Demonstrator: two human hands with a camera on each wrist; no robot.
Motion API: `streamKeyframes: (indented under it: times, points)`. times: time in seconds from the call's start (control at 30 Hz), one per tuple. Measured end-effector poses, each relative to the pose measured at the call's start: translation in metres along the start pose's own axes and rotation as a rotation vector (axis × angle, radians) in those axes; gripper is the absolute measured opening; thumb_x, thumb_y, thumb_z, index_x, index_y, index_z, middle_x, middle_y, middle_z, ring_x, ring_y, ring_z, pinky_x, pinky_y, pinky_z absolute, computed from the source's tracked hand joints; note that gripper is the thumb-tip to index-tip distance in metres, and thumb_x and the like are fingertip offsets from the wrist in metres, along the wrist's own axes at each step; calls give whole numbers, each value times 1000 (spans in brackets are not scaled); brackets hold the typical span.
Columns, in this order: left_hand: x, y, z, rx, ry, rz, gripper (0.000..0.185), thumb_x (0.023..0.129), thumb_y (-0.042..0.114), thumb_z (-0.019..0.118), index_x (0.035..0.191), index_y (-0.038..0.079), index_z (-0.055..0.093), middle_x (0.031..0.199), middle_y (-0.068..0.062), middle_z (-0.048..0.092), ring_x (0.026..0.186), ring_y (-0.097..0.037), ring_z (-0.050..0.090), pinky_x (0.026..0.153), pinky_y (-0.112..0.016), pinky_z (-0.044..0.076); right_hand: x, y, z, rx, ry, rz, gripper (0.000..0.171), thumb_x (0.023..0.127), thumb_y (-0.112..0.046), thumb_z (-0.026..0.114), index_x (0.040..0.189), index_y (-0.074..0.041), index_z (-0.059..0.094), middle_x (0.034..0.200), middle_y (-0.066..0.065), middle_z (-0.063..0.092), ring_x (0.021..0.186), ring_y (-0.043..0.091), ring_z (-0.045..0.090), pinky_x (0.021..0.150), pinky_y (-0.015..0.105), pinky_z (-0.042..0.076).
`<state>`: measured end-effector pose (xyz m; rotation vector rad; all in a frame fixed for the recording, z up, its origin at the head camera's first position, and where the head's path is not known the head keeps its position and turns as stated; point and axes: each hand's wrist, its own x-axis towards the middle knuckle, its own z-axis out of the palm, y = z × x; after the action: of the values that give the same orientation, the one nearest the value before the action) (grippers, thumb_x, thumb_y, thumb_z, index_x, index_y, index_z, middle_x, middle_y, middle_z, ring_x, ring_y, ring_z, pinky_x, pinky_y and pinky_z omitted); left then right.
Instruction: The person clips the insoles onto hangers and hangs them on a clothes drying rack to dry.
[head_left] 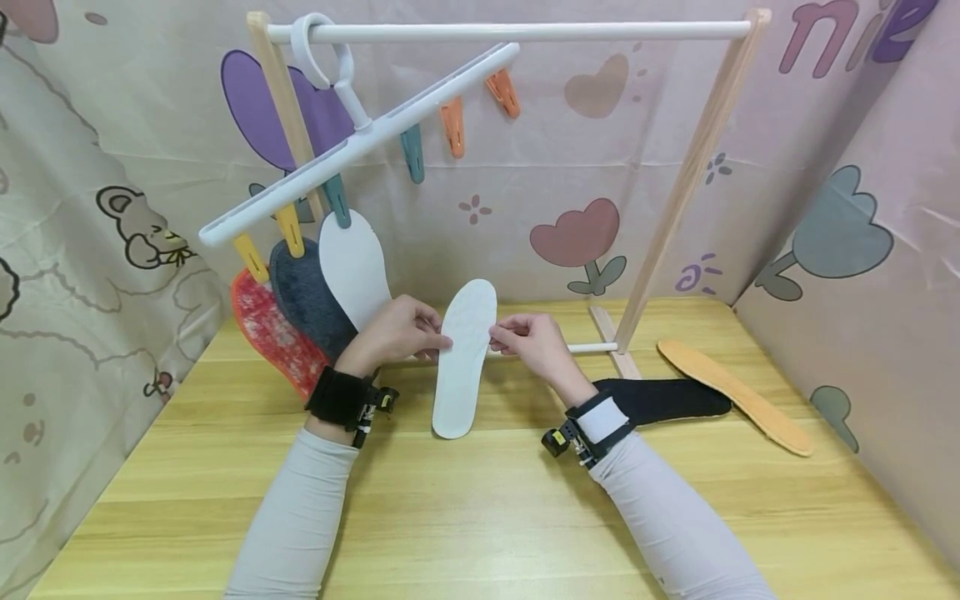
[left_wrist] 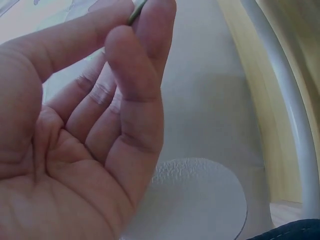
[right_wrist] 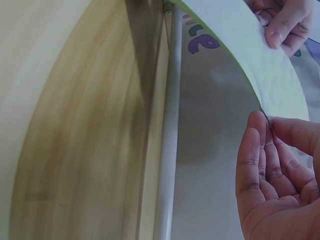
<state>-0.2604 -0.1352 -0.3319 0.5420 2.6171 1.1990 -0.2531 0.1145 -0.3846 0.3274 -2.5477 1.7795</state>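
Both hands pinch a white insole [head_left: 465,358] by its edges, the left hand [head_left: 397,333] on one side and the right hand [head_left: 528,337] on the other. It stands up with its heel on the tabletop [head_left: 480,517], under the clip hanger [head_left: 360,137]. Three insoles hang there already. I think it is best to hold the top steady and lift it straight to a free clip [head_left: 412,153].

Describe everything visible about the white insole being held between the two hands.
The white insole is a thin, flat, foot-shaped sheet with a finely pebbled surface, foam-like by its look. It stands nearly upright, heel end down at the wooden table, toe end up. The left hand pinches its left edge, the right hand its right edge. No clip holds it.
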Motion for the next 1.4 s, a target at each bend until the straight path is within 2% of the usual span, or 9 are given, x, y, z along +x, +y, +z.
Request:
streamKeyframes:
  times: [0.13,0.4,0.57,0.77,0.87,1.13,1.23,1.4]
  points:
    - [-2,-1,-2,-3,1,10,15,96,14,81,97,0,75,91,-19,82,70,-14,76,71,-33,65,0,-2,0,32,-1,-4,28,104,-14,70,117,10,75,106,26,80,87,16,81,82,29,66]
    - [-3,0,-4,-14,16,34,17,97,15,81,99,0,75,90,-18,81,71,-14,76,78,-44,67,1,-6,-1,49,-3,-18,27,105,-12,69,119,10,74,110,27,80,88,12,79,84,29,66]
    - [-3,-1,-5,-11,28,42,17,98,15,80,100,-1,75,88,-15,81,70,-13,75,77,-43,67,2,-6,-2,50,-2,-23,26,105,-13,70,118,9,75,109,26,80,87,11,78,84,29,66]
    - [-5,0,-6,-29,52,54,16,98,13,80,100,-2,75,86,-14,81,79,-32,79,77,-42,67,5,-10,-2,33,2,-51,26,105,-14,69,118,8,76,109,26,80,94,24,80,84,29,66]
    - [-5,0,-8,-35,67,62,16,97,13,80,100,-2,76,87,-15,81,83,-37,80,76,-39,67,7,-14,-3,30,-3,-58,27,106,-14,69,120,7,75,111,27,79,96,27,80,85,31,66]
    - [-6,-1,-14,-36,106,61,16,98,16,80,102,0,78,88,-14,81,76,-23,79,82,-49,67,15,-24,-3,25,-5,-68,26,105,-16,70,120,5,76,108,23,80,90,15,78,86,31,66]
    - [-6,-2,-15,-29,121,65,15,99,17,79,101,2,78,87,-12,81,75,-21,78,80,-46,67,17,-27,-4,23,-8,-72,26,105,-16,70,120,5,76,109,23,80,92,19,78,86,31,66]
    - [-7,-1,-17,-36,153,65,15,98,18,80,101,3,79,88,-12,81,74,-21,78,73,-35,65,21,-31,-4,14,-14,-82,27,106,-16,69,121,5,75,113,28,78,103,39,77,86,30,65]
